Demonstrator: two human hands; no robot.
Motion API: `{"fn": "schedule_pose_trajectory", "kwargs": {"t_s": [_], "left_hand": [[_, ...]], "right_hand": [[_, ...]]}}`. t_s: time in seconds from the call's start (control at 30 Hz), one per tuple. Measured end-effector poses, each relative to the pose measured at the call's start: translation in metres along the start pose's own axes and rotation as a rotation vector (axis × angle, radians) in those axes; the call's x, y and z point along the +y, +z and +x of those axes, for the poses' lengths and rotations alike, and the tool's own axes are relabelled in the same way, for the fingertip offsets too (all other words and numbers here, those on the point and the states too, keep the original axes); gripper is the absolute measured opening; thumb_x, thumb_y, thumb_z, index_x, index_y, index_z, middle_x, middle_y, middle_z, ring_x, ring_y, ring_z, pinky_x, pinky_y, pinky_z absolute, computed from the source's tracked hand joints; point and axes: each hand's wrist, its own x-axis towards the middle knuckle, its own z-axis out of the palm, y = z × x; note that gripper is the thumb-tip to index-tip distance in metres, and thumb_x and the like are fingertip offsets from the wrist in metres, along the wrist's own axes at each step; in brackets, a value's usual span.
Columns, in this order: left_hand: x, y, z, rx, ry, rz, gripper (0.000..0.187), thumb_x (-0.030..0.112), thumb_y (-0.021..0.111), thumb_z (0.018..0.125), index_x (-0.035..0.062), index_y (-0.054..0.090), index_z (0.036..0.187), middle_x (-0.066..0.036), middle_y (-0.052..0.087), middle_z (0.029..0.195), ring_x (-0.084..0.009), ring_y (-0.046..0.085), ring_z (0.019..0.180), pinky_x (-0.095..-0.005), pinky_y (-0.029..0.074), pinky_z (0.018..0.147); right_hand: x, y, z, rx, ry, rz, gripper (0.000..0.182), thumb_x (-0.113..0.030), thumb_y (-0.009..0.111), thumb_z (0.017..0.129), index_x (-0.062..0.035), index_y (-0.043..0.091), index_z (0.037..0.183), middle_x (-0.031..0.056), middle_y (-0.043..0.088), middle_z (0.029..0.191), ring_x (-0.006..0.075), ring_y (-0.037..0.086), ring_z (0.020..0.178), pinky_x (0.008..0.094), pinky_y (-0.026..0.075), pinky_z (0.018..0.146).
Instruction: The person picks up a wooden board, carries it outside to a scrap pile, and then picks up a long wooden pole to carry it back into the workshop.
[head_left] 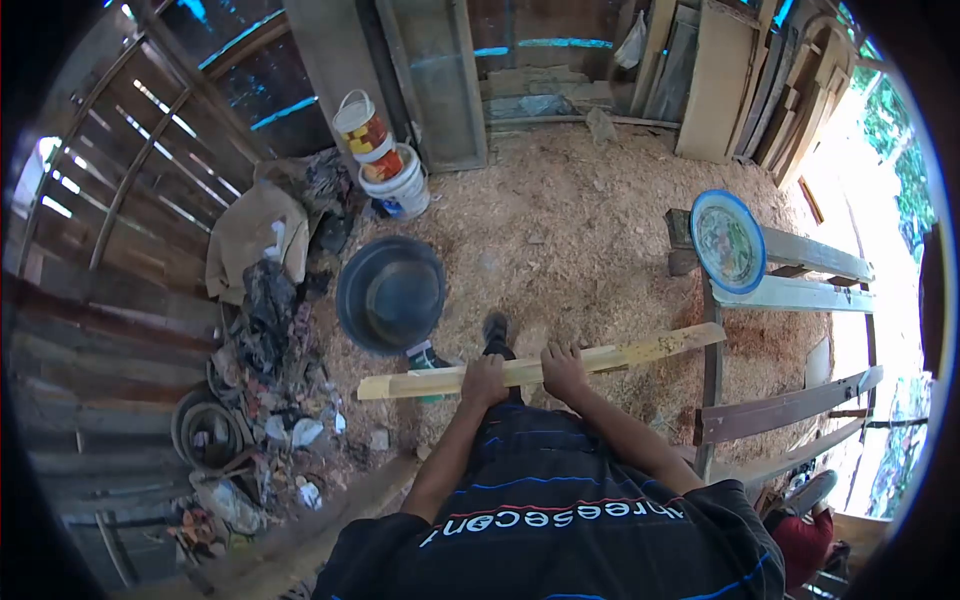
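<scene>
A long pale wooden board (pixel 440 381) lies crosswise in front of my body, its right end slightly higher in view than its left. My left hand (pixel 484 380) grips it left of the middle, fingers wrapped over its edge. My right hand (pixel 565 368) is closed round the board a short way to the right. The underside of the board and the fingertips beneath it are hidden. Beyond the left part of the board stands a dark round basin (pixel 391 295) on the ground.
Stacked buckets (pixel 398 185) stand at the back left. Rubbish and cloth (pixel 268 310) are heaped along the left wall. A blue-rimmed tray (pixel 729 242) rests by a slatted wooden frame (pixel 780 408) on the right. Planks (pixel 715 80) lean at the back. Shavings cover the ground (pixel 560 230). Another person's red clothing (pixel 800 545) shows lower right.
</scene>
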Motion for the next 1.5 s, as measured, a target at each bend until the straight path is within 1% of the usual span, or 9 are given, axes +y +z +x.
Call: {"fn": "schedule_pose_trajectory", "kwargs": {"t_s": [0.27,0.47,0.6,0.83,1.03,1.17,1.33,1.43,1.5], "left_hand": [[-0.036,-0.070,0.185,0.034,0.172,0.059,0.037,0.019,0.071,0.067,0.0078,0.058,0.100,-0.014,0.065,0.101,-0.0323,0.062,0.103,-0.0449,0.046,0.090],[-0.031,-0.139,0.353,0.042,0.297,0.102,0.039,0.020,0.072,0.067,0.0062,0.059,0.101,-0.016,0.065,0.101,-0.0338,0.061,0.103,-0.0463,0.045,0.091],[0.000,-0.169,0.432,0.028,0.402,0.103,0.040,0.020,0.072,0.068,0.0053,0.059,0.103,-0.018,0.064,0.103,-0.0345,0.060,0.103,-0.0470,0.044,0.093],[0.051,-0.142,0.541,-0.116,0.451,0.105,0.042,0.018,0.070,0.070,0.0058,0.059,0.108,-0.020,0.063,0.109,-0.0351,0.058,0.110,-0.0478,0.041,0.099],[0.122,-0.142,0.661,-0.183,0.473,0.122,0.047,0.020,0.070,0.071,0.0054,0.058,0.114,-0.019,0.063,0.112,-0.0363,0.057,0.112,-0.0478,0.040,0.102],[0.196,-0.159,0.723,-0.092,0.491,0.124,0.036,0.022,0.070,0.074,0.0069,0.060,0.105,-0.018,0.064,0.106,-0.0363,0.059,0.105,-0.0457,0.044,0.093],[0.251,-0.158,0.784,-0.111,0.542,0.083,0.035,0.019,0.070,0.073,0.0077,0.059,0.105,-0.017,0.061,0.108,-0.0355,0.057,0.108,-0.0470,0.044,0.093],[0.272,-0.149,0.816,-0.158,0.599,0.100,0.048,0.026,0.074,0.070,0.0070,0.058,0.112,-0.019,0.063,0.109,-0.0360,0.057,0.110,-0.0466,0.042,0.097],[0.287,-0.141,0.841,-0.163,0.622,0.136,0.047,0.025,0.074,0.070,0.0069,0.058,0.110,-0.018,0.063,0.107,-0.0358,0.058,0.109,-0.0466,0.042,0.097]], "right_hand": [[0.058,-0.046,0.157,0.067,0.126,0.019,0.027,-0.012,0.062,0.075,-0.0051,0.059,0.101,0.0172,0.062,0.104,0.0339,0.059,0.106,0.0478,0.043,0.093],[0.122,-0.116,0.277,0.272,0.226,-0.043,0.028,-0.012,0.064,0.074,-0.0053,0.060,0.100,0.0148,0.063,0.102,0.0319,0.059,0.104,0.0463,0.041,0.094],[0.168,-0.138,0.313,0.320,0.359,-0.027,0.028,-0.012,0.064,0.072,-0.0057,0.060,0.100,0.0139,0.063,0.100,0.0309,0.059,0.104,0.0459,0.041,0.093],[0.254,-0.142,0.336,0.337,0.506,0.048,0.033,-0.012,0.065,0.071,-0.0068,0.061,0.103,0.0131,0.062,0.101,0.0309,0.058,0.104,0.0447,0.040,0.095],[0.380,-0.168,0.391,0.340,0.525,0.027,0.033,-0.014,0.064,0.072,-0.0068,0.062,0.105,0.0131,0.062,0.102,0.0305,0.058,0.105,0.0444,0.040,0.096],[0.464,-0.210,0.406,0.373,0.531,-0.004,0.032,-0.013,0.066,0.072,-0.0068,0.062,0.103,0.0122,0.062,0.101,0.0302,0.058,0.104,0.0443,0.039,0.096],[0.528,-0.236,0.412,0.366,0.605,0.081,0.032,-0.012,0.067,0.072,-0.0087,0.063,0.103,0.0107,0.062,0.101,0.0296,0.057,0.105,0.0437,0.038,0.097],[0.565,-0.230,0.419,0.416,0.635,0.106,0.032,-0.011,0.066,0.073,-0.0097,0.063,0.104,0.0104,0.062,0.101,0.0293,0.056,0.105,0.0433,0.037,0.097],[0.584,-0.224,0.423,0.443,0.669,0.138,0.032,-0.012,0.066,0.073,-0.0099,0.063,0.105,0.0108,0.062,0.100,0.0294,0.056,0.106,0.0432,0.037,0.097]]}}
